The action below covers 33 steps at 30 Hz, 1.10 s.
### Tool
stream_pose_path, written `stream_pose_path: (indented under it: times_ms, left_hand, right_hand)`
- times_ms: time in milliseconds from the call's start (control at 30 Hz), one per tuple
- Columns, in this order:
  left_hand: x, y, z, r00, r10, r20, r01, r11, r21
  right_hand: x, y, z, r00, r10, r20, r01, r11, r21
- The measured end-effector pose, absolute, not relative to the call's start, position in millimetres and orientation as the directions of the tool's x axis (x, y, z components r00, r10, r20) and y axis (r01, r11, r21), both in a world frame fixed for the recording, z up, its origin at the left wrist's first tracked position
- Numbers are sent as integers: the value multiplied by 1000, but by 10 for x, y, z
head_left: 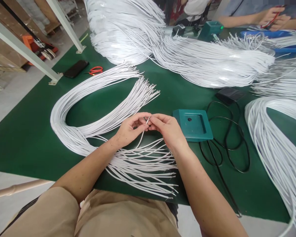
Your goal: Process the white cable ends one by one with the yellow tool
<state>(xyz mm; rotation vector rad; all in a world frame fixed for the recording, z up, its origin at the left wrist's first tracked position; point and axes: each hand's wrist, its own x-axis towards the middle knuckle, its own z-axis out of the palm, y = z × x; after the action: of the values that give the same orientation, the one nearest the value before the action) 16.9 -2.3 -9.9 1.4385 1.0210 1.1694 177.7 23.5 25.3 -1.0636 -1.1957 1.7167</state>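
Both bare hands, left hand (125, 132) and right hand (171, 131), pinch one white cable (141, 136) near its tip above the green tabletop (24, 131), each grip nearly closed, apparently steadying the fine end. Nearby: one phone (76, 68), one teal tray (208, 134), one pair of scissors (96, 70); bundled cables (58, 113) defy counting.

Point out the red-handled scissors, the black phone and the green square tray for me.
Red-handled scissors (95, 67): head view, on the handle.
Black phone (76, 68): head view, middle of its upper face.
Green square tray (208, 135): head view, on its rim.
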Motion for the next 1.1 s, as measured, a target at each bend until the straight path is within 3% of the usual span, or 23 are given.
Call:
stream_pose_path:
  times_ms: [133, 233, 300, 367, 467, 533, 667, 800, 900, 1100]
  left_hand:
    - [173, -15, -85, 152, 979, 138, 0, -140, 990]
    - [173, -2, -69, 132, 986, 100, -49, -94, 994]
    - [160, 11, -59, 139, 990, 26, -114, -10, 993]
    - [134, 27, -54, 157, 984, -87, -206, 119, 971]
    - [89, 53, -53, 206, 950, -236, -321, 294, 900]
    - [73, 69, -51, 219, 940, -262, -322, 323, 890]
    - [84, 89, -50, 133, 969, -206, -131, 223, 966]
    - [99, 91, -89, 106, 982, -158, 9, 158, 987]
    - [104, 86, -127, 89, 987, -135, 40, 132, 990]
    - [134, 68, -135, 31, 992, -121, 85, 118, 989]
  right_hand:
    - [1747, 204, 239, -256, 966, -35, 124, -3, -992]
    - [1746, 182, 204, -231, 961, 149, 332, 222, -917]
    - [1755, 179, 179, -286, 914, 288, 487, 397, -778]
    - [1766, 186, 160, -415, 824, 387, 604, 567, -560]
    - [1782, 210, 154, -599, 693, 401, 658, 711, -247]
    - [1801, 228, 166, -638, 672, 376, 669, 725, -161]
    - [1879, 265, 190, -535, 763, 362, 782, 609, -129]
    - [1959, 304, 171, -507, 826, 247, 837, 540, -90]
    - [1975, 316, 160, -505, 835, 217, 836, 536, -118]
    - [1908, 272, 192, -466, 824, 322, 792, 551, -264]
